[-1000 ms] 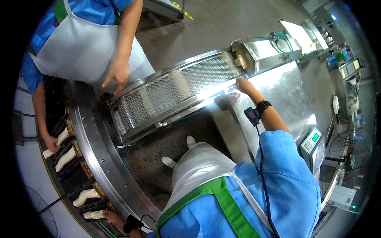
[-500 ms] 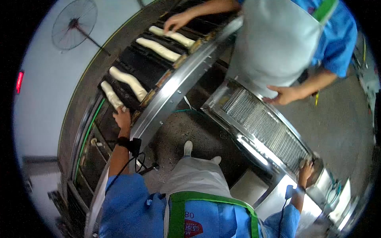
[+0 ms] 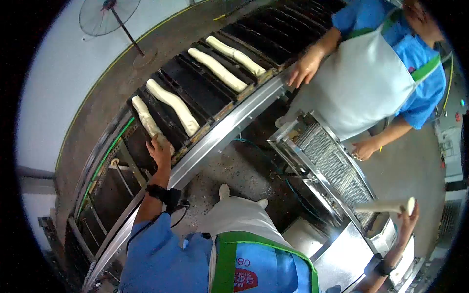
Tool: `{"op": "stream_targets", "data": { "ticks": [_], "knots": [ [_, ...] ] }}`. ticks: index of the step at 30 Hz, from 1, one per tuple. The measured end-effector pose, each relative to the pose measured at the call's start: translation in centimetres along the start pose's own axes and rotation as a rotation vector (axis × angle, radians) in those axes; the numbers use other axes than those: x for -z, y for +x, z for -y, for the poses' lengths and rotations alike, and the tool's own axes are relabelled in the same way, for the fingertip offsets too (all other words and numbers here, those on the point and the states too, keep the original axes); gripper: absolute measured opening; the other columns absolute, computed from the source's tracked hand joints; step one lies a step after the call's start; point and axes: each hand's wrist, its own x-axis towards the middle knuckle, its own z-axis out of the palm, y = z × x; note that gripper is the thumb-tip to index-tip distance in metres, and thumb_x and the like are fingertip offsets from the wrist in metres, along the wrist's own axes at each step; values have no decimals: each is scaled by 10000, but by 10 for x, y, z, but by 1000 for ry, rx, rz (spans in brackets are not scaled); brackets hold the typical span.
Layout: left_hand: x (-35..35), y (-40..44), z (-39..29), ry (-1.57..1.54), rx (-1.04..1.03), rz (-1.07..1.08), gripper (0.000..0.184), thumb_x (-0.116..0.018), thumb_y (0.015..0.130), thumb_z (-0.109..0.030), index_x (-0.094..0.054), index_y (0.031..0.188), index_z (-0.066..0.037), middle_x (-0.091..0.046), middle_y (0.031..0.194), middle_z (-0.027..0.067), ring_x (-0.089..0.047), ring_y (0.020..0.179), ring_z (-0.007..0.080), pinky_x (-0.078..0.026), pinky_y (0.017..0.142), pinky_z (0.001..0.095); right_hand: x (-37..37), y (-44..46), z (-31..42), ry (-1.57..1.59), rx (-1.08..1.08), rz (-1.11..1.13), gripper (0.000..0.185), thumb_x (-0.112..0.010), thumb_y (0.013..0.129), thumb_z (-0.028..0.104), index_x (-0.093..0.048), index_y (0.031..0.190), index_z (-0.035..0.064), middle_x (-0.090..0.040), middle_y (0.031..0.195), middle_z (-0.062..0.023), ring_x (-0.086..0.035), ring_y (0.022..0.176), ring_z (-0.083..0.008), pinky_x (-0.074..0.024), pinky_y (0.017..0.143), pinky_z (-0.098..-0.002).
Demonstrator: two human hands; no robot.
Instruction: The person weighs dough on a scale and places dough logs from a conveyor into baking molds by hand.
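Cream-coloured dough roll (image 3: 383, 206), long, slender

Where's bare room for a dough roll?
Bare: the black rectangular tray area between the two middle cream cylindrical dough rolls, and the middle of the silver metal mesh belt, beside the co-worker's lower hand. Crowded: the nearest roll, at your left hand; the belt's lower end, overlapped by the held roll in your right hand.

Over by the pale wall (image 3: 44, 97), a round fan (image 3: 108, 5) stands on its pole (image 3: 126, 31), a yellow stripe (image 3: 146, 34) following the wall's foot. Pale specks (image 3: 251, 181) dot the dark floor (image 3: 234, 168); a thin teal hose (image 3: 241, 140) curves nearby.
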Motion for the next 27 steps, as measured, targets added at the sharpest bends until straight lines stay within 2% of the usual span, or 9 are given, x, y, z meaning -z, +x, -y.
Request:
{"op": "stream_targets", "data": {
  "ticks": [3, 5, 9, 11, 12, 14, 18, 21, 27],
  "knots": [
    [76, 23, -55, -370, 374, 181, 450, -541, 703, -201, -387, 1123, -155, -133, 1253, 200, -304, 1064, 366, -345, 778, 443, -40, 6, 114, 134, 77, 22, 619, -598, 671, 97, -287, 1195, -12, -420, 1094, -107, -486, 860, -153, -437, 640, -236],
    [92, 33, -59, -441, 375, 206, 492, -547, 675, -211, -376, 1134, -169, -125, 1265, 196, -252, 1102, 375, -308, 815, 441, -72, 13, 168, 446, 335, 134, 647, -596, 670, 146, -263, 1205, -1, -431, 1064, -108, -483, 870, -174, -435, 687, -266],
    [121, 51, -73, -584, 276, 189, 495, -540, 661, -190, -379, 1127, -147, -135, 1261, 207, -205, 1140, 372, -259, 867, 401, -188, 30, 261, 790, 480, 232, 530, -565, 675, 122, -326, 1129, -13, -457, 997, -119, -451, 933, -219, -389, 788, -314],
    [128, 57, -71, -612, 203, 179, 474, -536, 669, -158, -382, 1115, -111, -161, 1239, 223, -196, 1149, 356, -243, 889, 384, -260, 54, 278, 622, 464, 228, 423, -535, 677, 9, -381, 1070, 10, -490, 934, -100, -510, 817, -197, -448, 663, -280],
    [130, 58, -73, -602, 217, 172, 474, -536, 669, -158, -382, 1115, -111, -161, 1239, 223, -196, 1149, 356, -243, 889, 384, -304, 37, 302, 810, 539, 355, 371, -552, 667, 11, -421, 1013, 26, -500, 901, -86, -520, 768, -170, -457, 623, -254],
    [129, 61, -77, -630, 168, 210, 469, -532, 672, -132, -381, 1115, -108, -176, 1234, 223, -191, 1154, 349, -234, 903, 384, -381, 18, 321, 252, 716, 296, 354, -585, 626, 48, -441, 949, 34, -507, 854, -100, -521, 764, -202, -429, 662, -314],
    [126, 64, -92, -602, 113, 238, 464, -538, 666, -113, -393, 1107, -115, -194, 1235, 216, -209, 1149, 347, -218, 917, 387, -509, 6, 263, 66, 1136, 730, 260, -560, 651, 47, -494, 902, 23, -518, 891, -119, -493, 813, -285, -406, 704, -337],
    [119, 72, -107, -572, 25, 282, 412, -532, 676, -130, -431, 1075, -131, -256, 1222, 192, -234, 1139, 335, -216, 917, 389, -498, 10, 248, 27, 1131, 895, 123, -533, 662, 13, -531, 785, 15, -530, 832, -123, -488, 812, -294, -404, 705, -344],
    [100, 121, -190, -439, -275, 610, 305, -492, 731, -249, -492, 1029, -181, -390, 1164, 104, -265, 1133, 300, -165, 923, 398, -474, 76, 190, -8, 1042, 926, 141, -534, 680, 70, -538, 807, 10, -528, 856, -141, -481, 818, -312, -403, 724, -365]
  ]
}}
